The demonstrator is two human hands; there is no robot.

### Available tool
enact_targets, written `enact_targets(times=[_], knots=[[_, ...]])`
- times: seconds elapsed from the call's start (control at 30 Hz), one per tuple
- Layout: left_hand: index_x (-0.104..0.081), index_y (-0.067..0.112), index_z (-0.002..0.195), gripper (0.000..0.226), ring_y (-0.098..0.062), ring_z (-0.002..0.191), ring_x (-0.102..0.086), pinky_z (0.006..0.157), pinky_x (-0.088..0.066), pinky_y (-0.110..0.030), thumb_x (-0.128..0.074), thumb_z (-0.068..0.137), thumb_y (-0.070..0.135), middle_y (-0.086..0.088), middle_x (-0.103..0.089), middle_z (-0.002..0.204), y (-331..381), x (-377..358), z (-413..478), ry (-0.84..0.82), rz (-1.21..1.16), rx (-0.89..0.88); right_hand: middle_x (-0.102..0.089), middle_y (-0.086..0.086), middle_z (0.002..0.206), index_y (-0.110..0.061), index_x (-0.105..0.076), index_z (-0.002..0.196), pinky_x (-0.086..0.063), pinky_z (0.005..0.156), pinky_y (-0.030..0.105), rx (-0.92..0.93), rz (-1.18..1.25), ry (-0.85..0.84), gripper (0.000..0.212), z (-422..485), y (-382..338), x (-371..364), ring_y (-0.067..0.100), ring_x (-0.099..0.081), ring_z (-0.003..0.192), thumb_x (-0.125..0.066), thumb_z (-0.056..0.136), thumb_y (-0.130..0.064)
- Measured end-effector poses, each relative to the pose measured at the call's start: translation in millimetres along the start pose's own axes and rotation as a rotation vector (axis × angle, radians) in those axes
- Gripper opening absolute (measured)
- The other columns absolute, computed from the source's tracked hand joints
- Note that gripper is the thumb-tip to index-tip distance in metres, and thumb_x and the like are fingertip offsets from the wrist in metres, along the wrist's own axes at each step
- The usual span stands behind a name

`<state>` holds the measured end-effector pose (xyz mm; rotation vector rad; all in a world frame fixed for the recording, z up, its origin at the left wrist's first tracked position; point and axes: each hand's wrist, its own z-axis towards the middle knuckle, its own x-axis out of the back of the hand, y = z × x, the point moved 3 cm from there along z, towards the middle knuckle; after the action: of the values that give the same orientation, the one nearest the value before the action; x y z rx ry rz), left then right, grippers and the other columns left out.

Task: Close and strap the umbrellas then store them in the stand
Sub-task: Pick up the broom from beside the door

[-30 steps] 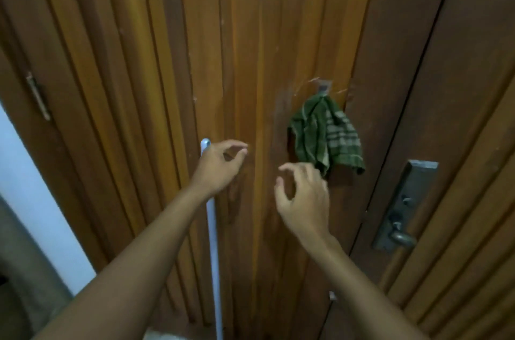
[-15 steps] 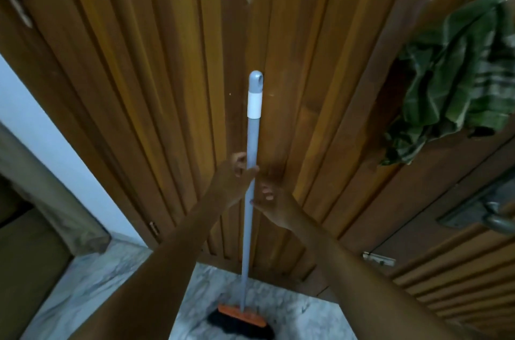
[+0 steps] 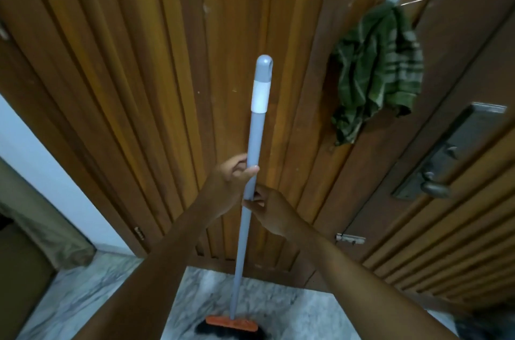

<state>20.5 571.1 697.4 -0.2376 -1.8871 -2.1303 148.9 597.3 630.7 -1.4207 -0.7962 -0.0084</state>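
Grey broom handle (image 3: pixel 256 133) stands upright before a wooden door (image 3: pixel 133 66). Fingers of the left hand (image 3: pixel 230 179) curl round it; the right hand (image 3: pixel 269 210), just below, seems to pinch it.

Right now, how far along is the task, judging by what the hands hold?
Done: nothing visible; no umbrella or stand is in view. In hand: the left hand and right hand grip a grey-handled broom with an orange head, standing on the marble floor by the wooden door. Left: every step.
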Motion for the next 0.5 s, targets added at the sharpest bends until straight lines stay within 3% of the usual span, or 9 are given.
enact_targets(times=[0.07,0.13,0.2,0.27,0.3,0.4,0.5], knots=[[-0.066,0.027,0.105,0.019,-0.017,0.08,-0.061,0.074,-0.051,-0.039,-0.066,0.088,0.034,-0.023,-0.069,0.091,27.1,-21.3,-13.5,-0.05,-0.047,-0.04,-0.068,0.004,0.114,-0.007,-0.058,0.126,-0.053,0.092,0.034,0.018,0.007,-0.007,0.031,-33.1,-3.3,26.5,0.015,-0.065,0.103,-0.06,0.098,-0.018],[-0.064,0.03,0.106,0.016,-0.014,0.087,-0.066,0.084,-0.055,-0.041,-0.066,0.092,0.022,-0.016,-0.072,0.097,58.4,-48.2,-30.0,-0.108,-0.05,-0.097,-0.064,-0.006,0.094,-0.003,-0.059,0.119,-0.048,0.082,0.034,0.026,0.017,-0.007,0.026,-72.8,-6.6,55.7,0.007,-0.061,0.085,-0.06,0.097,-0.017],[-0.062,0.04,0.103,0.02,-0.005,0.087,-0.066,0.085,-0.055,-0.033,-0.063,0.093,0.022,0.001,-0.072,0.095,92.2,-80.5,-48.8,-0.163,-0.043,-0.161,-0.063,0.005,0.087,-0.004,-0.059,0.112,-0.048,0.079,0.044,0.017,0.038,0.045,0.03,-115.2,-5.8,86.4,0.02,-0.062,0.08,-0.062,0.094,-0.027],[-0.062,0.041,0.104,0.019,-0.004,0.086,-0.065,0.081,-0.054,-0.03,-0.061,0.095,0.024,0.004,-0.071,0.093,129.7,-120.8,-73.4,-0.206,-0.041,-0.229,-0.065,0.021,0.098,-0.011,-0.06,0.112,-0.051,0.084,0.053,0.017,0.009,0.112,0.033,-165.1,-0.6,120.7,0.04,-0.063,0.092,-0.062,0.091,-0.037],[-0.064,0.037,0.107,0.017,-0.006,0.086,-0.063,0.079,-0.053,-0.03,-0.06,0.095,0.025,0.003,-0.071,0.094,140.7,-137.0,-81.9,-0.219,-0.05,-0.246,-0.065,0.023,0.102,-0.012,-0.06,0.111,-0.052,0.085,0.053,0.023,-0.002,0.134,0.031,-185.4,-0.2,133.4,0.041,-0.063,0.097,-0.062,0.092,-0.036],[-0.066,0.021,0.115,0.021,-0.004,0.088,-0.064,0.077,-0.05,-0.023,-0.057,0.097,0.025,-0.001,-0.073,0.099,182.1,-201.8,-118.9,-0.288,-0.066,-0.309,-0.069,0.017,0.104,-0.011,-0.062,0.111,-0.054,0.089,0.05,0.024,-0.009,0.242,0.023,-262.2,9.9,177.4,0.029,-0.067,0.098,-0.062,0.095,-0.027],[-0.065,0.019,0.118,0.023,-0.003,0.099,-0.066,0.084,-0.052,-0.019,-0.056,0.098,0.025,0.0,-0.072,0.109,220.9,-275.7,-162.6,-0.375,-0.071,-0.372,-0.072,0.007,0.104,-0.014,-0.065,0.11,-0.054,0.091,0.047,-0.01,-0.023,0.358,0.019,-346.6,32.0,218.6,0.016,-0.069,0.097,-0.063,0.095,-0.025]])
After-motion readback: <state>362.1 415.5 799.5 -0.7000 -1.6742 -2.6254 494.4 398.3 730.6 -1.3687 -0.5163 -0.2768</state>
